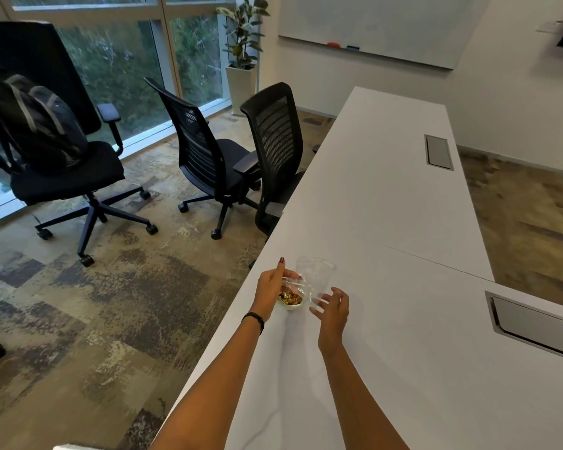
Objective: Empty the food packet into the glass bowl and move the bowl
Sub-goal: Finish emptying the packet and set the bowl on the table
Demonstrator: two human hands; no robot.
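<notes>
Noted near table (403, 352) edge: small bowl (292, 305) holding wrapped sweets. Left hand (271, 289) pinched clear packet (309, 277) above bowl. Right hand (333, 308) open, fingers spread, beside bowl.

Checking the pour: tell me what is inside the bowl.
The bowl holds small gold and red pieces. The clear packet, pinched by the left hand, lies over them, so whether all have left the packet cannot be told. The right hand is open beside it.
</notes>
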